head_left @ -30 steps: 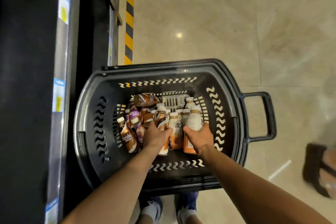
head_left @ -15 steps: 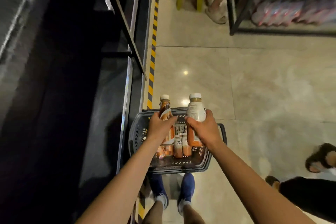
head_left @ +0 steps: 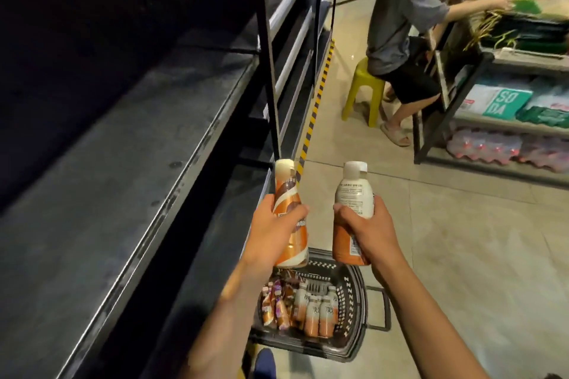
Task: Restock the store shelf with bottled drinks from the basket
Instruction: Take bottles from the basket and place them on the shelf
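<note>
The left hand (head_left: 274, 235) curls round an orange-swirl drink bottle (head_left: 288, 191); the right hand (head_left: 368, 232) grips a white-and-orange bottle (head_left: 354, 191). These 2 are upright and apart, above the black basket (head_left: 351, 301) of more bottles (head_left: 311, 314) on the floor, just beside the dark shelf (head_left: 123, 163).

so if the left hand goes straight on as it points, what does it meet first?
Likely the shelf's black upright post, just beyond the bottle that the left hand grips; depth unclear.
</note>
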Tool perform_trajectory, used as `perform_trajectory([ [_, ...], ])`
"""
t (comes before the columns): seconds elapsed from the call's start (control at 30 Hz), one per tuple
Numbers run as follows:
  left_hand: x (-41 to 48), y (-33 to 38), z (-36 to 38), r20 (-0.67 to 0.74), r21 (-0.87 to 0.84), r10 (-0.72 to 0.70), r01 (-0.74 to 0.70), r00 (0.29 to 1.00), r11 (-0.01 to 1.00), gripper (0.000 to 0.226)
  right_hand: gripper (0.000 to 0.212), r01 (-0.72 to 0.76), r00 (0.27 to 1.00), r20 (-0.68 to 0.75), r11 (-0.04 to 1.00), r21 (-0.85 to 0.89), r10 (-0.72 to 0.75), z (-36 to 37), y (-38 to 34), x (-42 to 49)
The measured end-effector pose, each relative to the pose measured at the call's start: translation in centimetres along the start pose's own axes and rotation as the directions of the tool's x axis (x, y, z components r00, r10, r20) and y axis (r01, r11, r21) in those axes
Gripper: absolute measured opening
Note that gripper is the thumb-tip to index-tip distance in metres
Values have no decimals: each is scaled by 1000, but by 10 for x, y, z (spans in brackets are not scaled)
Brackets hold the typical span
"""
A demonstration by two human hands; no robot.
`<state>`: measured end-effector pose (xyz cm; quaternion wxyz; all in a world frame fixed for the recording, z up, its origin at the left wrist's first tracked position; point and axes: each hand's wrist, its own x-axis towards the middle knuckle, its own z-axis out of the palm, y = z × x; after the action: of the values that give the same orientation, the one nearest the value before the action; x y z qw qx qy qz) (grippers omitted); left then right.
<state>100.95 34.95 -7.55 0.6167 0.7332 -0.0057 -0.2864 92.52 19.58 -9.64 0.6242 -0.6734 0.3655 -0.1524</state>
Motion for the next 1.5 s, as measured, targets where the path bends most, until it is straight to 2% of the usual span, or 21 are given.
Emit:
perform_trajectory([
  [0.13, -40, 25, -22, -149, -39, 69, -76, 986, 996, 30, 44, 110, 977, 182, 994, 4, -109, 16, -38, -11],
  [0.33, -106, 46, -62, -417, -105, 124, -183, 900, 977, 31, 40, 304, 849, 444, 952, 33, -287, 51, -90, -45],
  [0.53, -209, 48, -110, -655, -92, 151, -277, 741, 956, 35, 33, 384, 617, 684, 908, 170, -389, 95, -135, -123],
  [0.73, -336, 34, -150, -852, -41, 165, -379, 496, 925, 30, 33, 367, 332, 838, 877, 310, -434, 128, -157, -234],
  [0.9, -448, 3, -160, -939, 13, 157, -425, 306, 905, 27, 41, 318, 98, 901, 871, 375, -423, 136, -153, -347],
  [0.97, -493, -12, -161, -961, 37, 148, -421, 233, 906, 27, 37, 297, 11, 910, 871, 392, -414, 134, -147, -395],
  [1.07, -563, -38, -164, -984, 69, 128, -398, 124, 915, 23, 35, 248, -88, 911, 877, 412, -403, 128, -135, -466],
  [1.17, -629, -63, -166, -992, 92, 115, -371, 41, 924, 21, 36, 193, -155, 902, 883, 427, -402, 120, -121, -531],
  [1.3, -703, -88, -174, -991, 129, 127, -351, -29, 928, 21, 39, 154, -233, 886, 884, 441, -401, 111, -102, -606],
  [1.5, -774, -119, -195, -993, 118, 102, -317, -67, 941, 21, 48, 147, -255, 882, 886, 440, -396, 113, -77, -687],
])
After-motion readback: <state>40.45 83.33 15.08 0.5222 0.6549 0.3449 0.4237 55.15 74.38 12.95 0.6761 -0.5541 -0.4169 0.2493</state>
